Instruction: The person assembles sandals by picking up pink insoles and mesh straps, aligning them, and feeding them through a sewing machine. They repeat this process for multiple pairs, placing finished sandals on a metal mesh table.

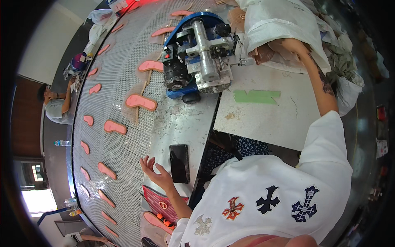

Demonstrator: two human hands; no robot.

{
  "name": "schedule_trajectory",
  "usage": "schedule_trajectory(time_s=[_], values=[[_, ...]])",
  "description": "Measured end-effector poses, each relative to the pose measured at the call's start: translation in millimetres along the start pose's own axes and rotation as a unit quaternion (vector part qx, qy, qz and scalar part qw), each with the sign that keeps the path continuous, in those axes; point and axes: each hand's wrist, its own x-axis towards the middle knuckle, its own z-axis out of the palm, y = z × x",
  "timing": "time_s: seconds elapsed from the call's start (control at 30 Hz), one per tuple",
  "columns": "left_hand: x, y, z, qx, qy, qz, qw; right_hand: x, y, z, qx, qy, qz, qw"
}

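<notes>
Shirt [267, 185] closest, left hand [158, 175], fingers apart, could swing and knock the phone [179, 164]; right hand [294, 45], in the sack [284, 20], can't tell its fingers.

This is a workshop or factory floor, seemingly for footwear. Pink sole-shaped pieces [141, 102] with tan rims lie spread along a long, perforated metal bed [135, 154] filling the left half of the frame. A blue-and-metal machine [201, 57] stands at upper centre, a bulky white sack [284, 24] lies on the scuffed counter [255, 119] at upper right, and a co-worker [57, 109] sits at far left.
</notes>
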Motion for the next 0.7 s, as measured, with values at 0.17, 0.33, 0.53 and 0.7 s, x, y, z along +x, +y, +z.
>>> schedule_trajectory(time_s=[0.17, 0.33, 0.53, 0.7], values=[[4.7, 4.2, 12.1, -0.040, -0.021, 0.019, 0.999, -85.4, -70.6, -37.9, -0.119, -0.099, 0.043, 0.987], [8.7, 22.1, 30.6, -0.083, -0.061, 0.045, 0.994, -189.6, -153.6, -17.7, -0.163, -0.174, 0.052, 0.970], [7.6, 31.9, 46.0, -0.102, -0.116, 0.064, 0.986, -231.1, -172.8, 3.7, -0.006, -0.051, 0.052, 0.997], [6.0, 54.0, 59.8, -0.159, -0.173, 0.071, 0.969, -240.7, -150.1, 16.9, -0.064, 0.004, 0.091, 0.994]])
